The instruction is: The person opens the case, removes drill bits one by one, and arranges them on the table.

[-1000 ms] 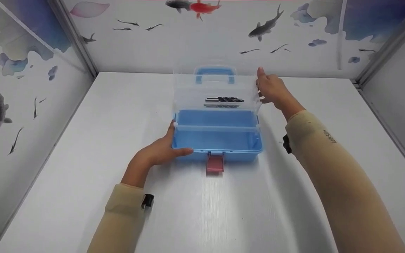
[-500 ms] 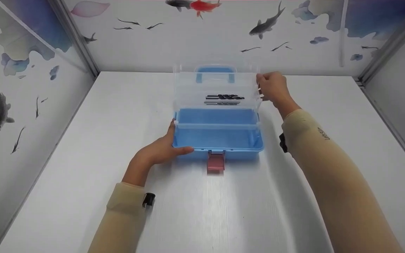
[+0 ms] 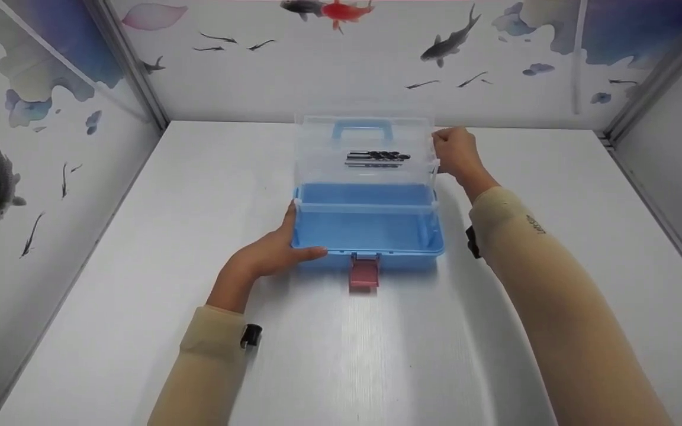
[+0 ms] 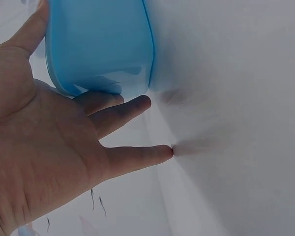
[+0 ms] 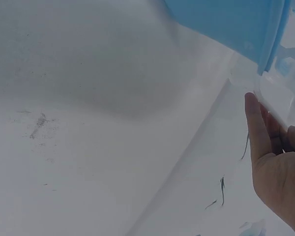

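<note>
A blue toolbox (image 3: pixel 370 261) stands on the table with its clear lid (image 3: pixel 320 151) swung up at the back. Several drill bits (image 3: pixel 378 156) lie in a clear upper tray, seen in front of the lid. My left hand (image 3: pixel 265 253) rests against the box's left end, thumb along the front rim; in the left wrist view its fingers (image 4: pixel 123 115) are straight and spread. At the lid's right edge, my right hand (image 3: pixel 458 152) pinches the clear plastic between thumb and fingers. A red latch (image 3: pixel 364 273) hangs down at the front. The lower compartment shows bare blue plastic.
The white table (image 3: pixel 341 367) reaches back to a wall (image 3: pixel 234 77) printed with fish. Side walls (image 3: pixel 39 177) stand left and right. A blue handle (image 3: pixel 363 125) sits on the lid, close to the back wall.
The lid and the tray with the drill bits have tilted farther back. My right hand has moved slightly down with the lid, its raised thumb now folded in. My left hand stays put.
</note>
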`<state>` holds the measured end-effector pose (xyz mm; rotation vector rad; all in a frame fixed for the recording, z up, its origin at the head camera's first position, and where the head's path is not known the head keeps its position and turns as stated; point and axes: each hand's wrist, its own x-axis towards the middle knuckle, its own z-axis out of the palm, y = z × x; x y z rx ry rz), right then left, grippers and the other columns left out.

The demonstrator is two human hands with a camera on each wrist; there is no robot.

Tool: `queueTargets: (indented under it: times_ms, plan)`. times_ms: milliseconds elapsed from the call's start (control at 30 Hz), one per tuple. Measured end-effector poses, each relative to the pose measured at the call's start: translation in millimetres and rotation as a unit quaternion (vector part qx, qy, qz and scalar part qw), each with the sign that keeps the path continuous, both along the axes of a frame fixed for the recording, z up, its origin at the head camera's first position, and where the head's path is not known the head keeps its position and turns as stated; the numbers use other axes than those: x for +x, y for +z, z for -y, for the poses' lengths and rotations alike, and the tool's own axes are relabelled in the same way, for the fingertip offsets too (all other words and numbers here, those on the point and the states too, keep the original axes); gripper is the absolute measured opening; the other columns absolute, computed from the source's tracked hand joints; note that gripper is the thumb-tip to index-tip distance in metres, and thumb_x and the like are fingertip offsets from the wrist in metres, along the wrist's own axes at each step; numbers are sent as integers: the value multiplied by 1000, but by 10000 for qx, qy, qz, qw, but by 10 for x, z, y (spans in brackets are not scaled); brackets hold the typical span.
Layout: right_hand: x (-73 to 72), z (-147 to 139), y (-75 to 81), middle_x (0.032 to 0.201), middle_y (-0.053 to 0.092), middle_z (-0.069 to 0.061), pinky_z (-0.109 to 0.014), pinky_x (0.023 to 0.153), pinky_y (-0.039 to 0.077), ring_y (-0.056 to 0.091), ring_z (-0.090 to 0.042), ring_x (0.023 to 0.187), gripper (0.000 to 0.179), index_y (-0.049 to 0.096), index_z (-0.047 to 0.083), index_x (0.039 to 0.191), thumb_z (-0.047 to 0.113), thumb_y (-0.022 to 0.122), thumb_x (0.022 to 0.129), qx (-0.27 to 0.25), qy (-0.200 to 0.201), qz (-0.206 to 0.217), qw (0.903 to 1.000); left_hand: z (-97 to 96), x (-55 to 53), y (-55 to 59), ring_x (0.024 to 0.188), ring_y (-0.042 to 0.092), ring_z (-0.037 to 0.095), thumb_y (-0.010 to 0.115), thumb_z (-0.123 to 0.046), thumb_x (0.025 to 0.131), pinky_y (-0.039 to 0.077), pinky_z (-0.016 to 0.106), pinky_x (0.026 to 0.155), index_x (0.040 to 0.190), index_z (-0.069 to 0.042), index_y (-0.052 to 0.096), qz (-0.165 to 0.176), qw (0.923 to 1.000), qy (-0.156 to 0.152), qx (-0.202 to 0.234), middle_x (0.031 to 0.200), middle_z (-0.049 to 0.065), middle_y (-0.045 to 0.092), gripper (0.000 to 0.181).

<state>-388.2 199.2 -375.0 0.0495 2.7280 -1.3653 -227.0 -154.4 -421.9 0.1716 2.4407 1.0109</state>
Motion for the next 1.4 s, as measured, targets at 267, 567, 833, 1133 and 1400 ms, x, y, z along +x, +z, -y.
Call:
queueTargets:
  times_ms: [267, 567, 833, 1133, 1400]
  plan:
    - [-75, -21, -123, 143, 66, -22, -37, 94, 64, 71, -34, 124, 46, 59, -1, 149, 25, 41, 116, -29, 90, -46, 9999, -21, 7, 1, 167, 13, 38, 69, -65, 95, 22, 60, 132, 167, -23, -28, -47, 10000, 43, 73, 182, 13, -3, 128]
    - [-151, -35, -168, 145, 65, -19, -42, 96, 63, 69, -32, 128, 44, 62, -1, 147, 26, 42, 116, -69, 59, 216, 9997, -14, -6, -9, 167, 15, 39, 70, -64, 94, 24, 62, 131, 167, -23, -28, -93, 9999, 10, 127, 181, 13, -1, 128]
    - [-199, -18, -230, 138, 65, -21, -42, 98, 63, 69, -28, 118, 43, 60, -2, 148, 19, 43, 115, 63, 111, 456, 9989, -10, 4, 1, 165, 18, 40, 70, -65, 95, 26, 62, 131, 167, -23, -28, -7, 10000, 61, 44, 181, 16, 2, 129]
    - [-268, -27, -266, 149, 59, -27, -41, 102, 61, 67, -36, 130, 48, 43, -7, 158, 11, 37, 114, 344, 232, 727, 9965, -26, -21, 14, 166, 17, 39, 70, -61, 95, 24, 60, 132, 167, -21, -28, -112, 9998, -71, 176, 181, 16, 1, 128]
    - [-271, -40, -326, 134, 66, -25, -34, 91, 65, 72, -27, 111, 43, 58, -8, 145, 16, 42, 114, 569, 290, 753, 9951, -16, -4, 44, 166, 19, 37, 70, -65, 94, 26, 57, 132, 167, -22, -27, 12, 10000, -25, -35, 181, 16, 6, 128]
